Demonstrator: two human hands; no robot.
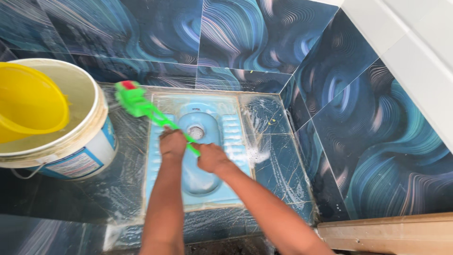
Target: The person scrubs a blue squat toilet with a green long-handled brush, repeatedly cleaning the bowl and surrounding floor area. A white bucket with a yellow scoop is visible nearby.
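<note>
Seen from above, two bare hands grip a green long-handled brush (141, 107); the left hand (172, 144) has its fingers wrapped around the handle, the right hand (212, 158) is clamped lower on it; the blurred brush head reaches toward ten o'clock, beside a pale blue squat toilet pan (200, 156); at nine o'clock stands a white bucket (89, 151) holding a yellow basin (28, 101).

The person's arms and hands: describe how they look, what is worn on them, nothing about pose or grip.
Both arms are bare as far as the picture shows: no sleeves, no gloves. The left hand and the right hand carry no visible watch, ring or bracelet. The forearms run off the bottom edge, so anything worn higher up is out of view.
</note>
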